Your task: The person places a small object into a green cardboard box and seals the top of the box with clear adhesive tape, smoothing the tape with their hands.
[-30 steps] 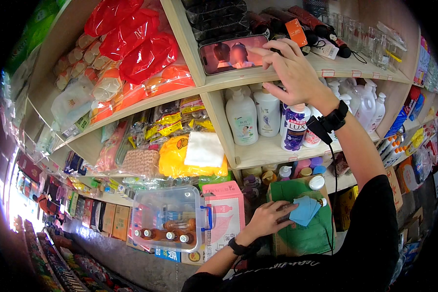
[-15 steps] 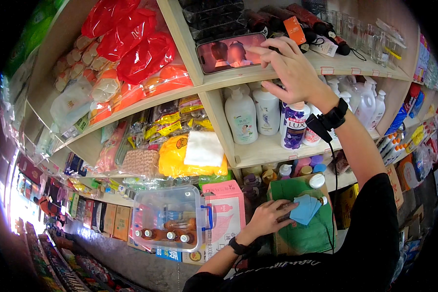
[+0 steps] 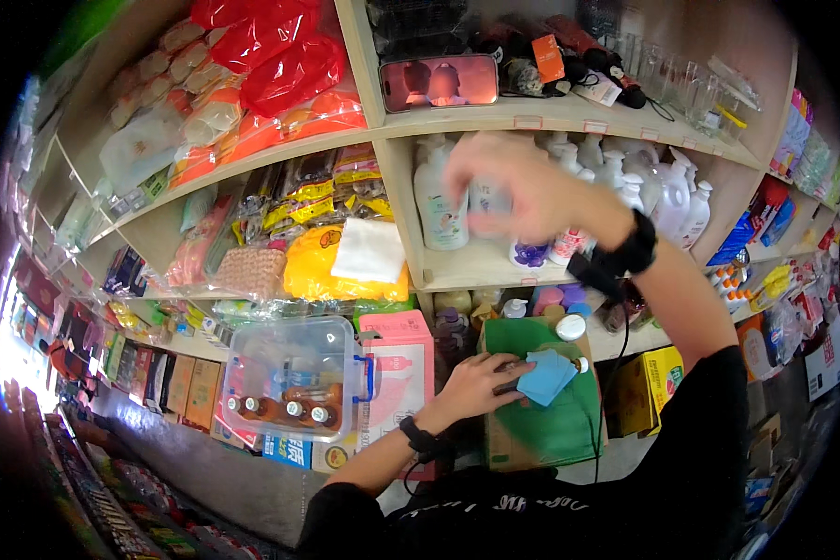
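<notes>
My left hand (image 3: 476,385) rests on the green-covered box, its fingers closed round the near end of a lying dark bottle (image 3: 506,373). Several light-blue sheets (image 3: 546,375) lie over the bottle's middle, and its white cap shows at the far end. My right hand (image 3: 523,191), blurred by motion, hangs in front of the pump bottles on the middle shelf. Its thumb and fingers look apart, with nothing seen between them. Above it, a phone (image 3: 441,82) leans sideways on the upper shelf. A round white lid (image 3: 570,327) sits at the green cover's back edge.
A clear plastic bin (image 3: 294,341) with several brown bottles stands left, beside a pink carton (image 3: 397,373). White pump bottles (image 3: 677,201) fill the middle shelf. A white cloth (image 3: 369,250) lies on yellow packs. A black cable (image 3: 625,345) hangs from my right wrist.
My right hand has left the phone and come down in front of the pump bottles. My left hand stays on the bottle. The whole view has shifted slightly.
</notes>
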### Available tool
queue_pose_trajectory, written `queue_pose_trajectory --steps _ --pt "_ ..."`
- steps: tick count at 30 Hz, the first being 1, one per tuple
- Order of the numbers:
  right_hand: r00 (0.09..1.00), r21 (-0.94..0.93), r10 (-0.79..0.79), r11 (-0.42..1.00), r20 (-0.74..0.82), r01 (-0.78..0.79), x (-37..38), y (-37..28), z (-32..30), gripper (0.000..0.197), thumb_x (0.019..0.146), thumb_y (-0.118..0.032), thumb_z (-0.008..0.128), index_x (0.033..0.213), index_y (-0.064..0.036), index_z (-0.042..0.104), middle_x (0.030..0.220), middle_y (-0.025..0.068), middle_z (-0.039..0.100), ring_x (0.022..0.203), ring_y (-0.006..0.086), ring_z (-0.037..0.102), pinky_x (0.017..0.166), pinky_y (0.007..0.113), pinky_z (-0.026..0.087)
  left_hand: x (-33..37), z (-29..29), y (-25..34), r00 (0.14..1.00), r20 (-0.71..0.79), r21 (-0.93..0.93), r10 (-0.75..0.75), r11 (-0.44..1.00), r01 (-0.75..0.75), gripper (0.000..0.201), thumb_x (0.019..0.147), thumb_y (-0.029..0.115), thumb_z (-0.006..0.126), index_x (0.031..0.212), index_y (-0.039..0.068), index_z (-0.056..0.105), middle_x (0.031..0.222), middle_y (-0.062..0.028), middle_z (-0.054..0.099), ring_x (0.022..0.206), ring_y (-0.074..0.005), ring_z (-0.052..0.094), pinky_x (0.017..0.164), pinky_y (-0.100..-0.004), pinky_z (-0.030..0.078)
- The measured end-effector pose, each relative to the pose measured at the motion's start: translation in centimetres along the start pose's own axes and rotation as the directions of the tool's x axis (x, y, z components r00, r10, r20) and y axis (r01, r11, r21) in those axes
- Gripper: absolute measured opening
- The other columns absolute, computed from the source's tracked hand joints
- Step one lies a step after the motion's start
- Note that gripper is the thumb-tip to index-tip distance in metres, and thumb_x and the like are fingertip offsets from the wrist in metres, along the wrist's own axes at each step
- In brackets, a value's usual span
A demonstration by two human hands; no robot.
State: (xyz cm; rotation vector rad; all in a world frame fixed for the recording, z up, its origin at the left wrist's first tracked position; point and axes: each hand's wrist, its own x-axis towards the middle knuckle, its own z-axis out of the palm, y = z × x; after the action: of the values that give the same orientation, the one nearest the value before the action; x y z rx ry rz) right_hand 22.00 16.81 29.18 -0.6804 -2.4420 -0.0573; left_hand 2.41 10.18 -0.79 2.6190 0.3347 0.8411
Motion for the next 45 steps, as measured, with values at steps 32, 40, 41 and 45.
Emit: queue_pose_trajectory --steps 32,40,41,45 --pt "0.447 0.609 -0.576 0.789 0.685 0.083 10.4 -31.5 14.7 0.076 0.091 -0.075 0.058 0.126 -0.0103 0.077 0.125 0.0225 0.073 0.12 0.0355 0.068 0.101 0.045 0.05 -1.1 0.0 -0.8 0.979 0.137 0.077 0.148 0.984 -0.16 0.055 0.089 0.029 0.072 0.141 0.01 0.065 0.132 -0.0095 0.067 0.114 -0.0305 0.069 0.096 -0.0397 0.059" --pt "0.418 0.578 -0.574 0.805 0.704 0.132 10.2 -31.3 13.4 0.08 0.093 -0.078 0.053 0.127 -0.0095 0.077 0.128 0.0224 0.073 0.123 0.0364 0.068 0.102 0.046 0.051 0.0 -0.8 -0.9 0.979 0.151 0.083 0.136 0.985 -0.15 0.058 0.085 0.027 0.07 0.141 0.012 0.065 0.131 -0.0096 0.067 0.113 -0.0307 0.069 0.096 -0.0403 0.059" --pt "0.44 0.57 -0.568 0.809 0.696 0.144 10.1 -31.0 13.1 0.081 0.094 -0.078 0.051 0.128 -0.0097 0.077 0.13 0.022 0.072 0.124 0.0372 0.067 0.105 0.046 0.05 0.4 -1.3 -0.3 0.981 0.147 0.074 0.129 0.987 -0.141 0.058 0.086 0.027 0.07 0.142 0.013 0.064 0.131 -0.0097 0.067 0.113 -0.031 0.069 0.096 -0.0405 0.059" --pt "0.454 0.573 -0.597 0.793 0.662 0.207 10.3 -30.8 12.3 0.084 0.096 -0.078 0.046 0.133 -0.0085 0.074 0.135 0.0218 0.071 0.127 0.0399 0.066 0.111 0.05 0.047 0.3 -1.8 0.1 0.985 0.138 0.074 0.107 0.99 -0.118 0.058 0.087 0.028 0.072 0.144 0.016 0.064 0.13 -0.0094 0.067 0.111 -0.031 0.069 0.095 -0.0406 0.059"
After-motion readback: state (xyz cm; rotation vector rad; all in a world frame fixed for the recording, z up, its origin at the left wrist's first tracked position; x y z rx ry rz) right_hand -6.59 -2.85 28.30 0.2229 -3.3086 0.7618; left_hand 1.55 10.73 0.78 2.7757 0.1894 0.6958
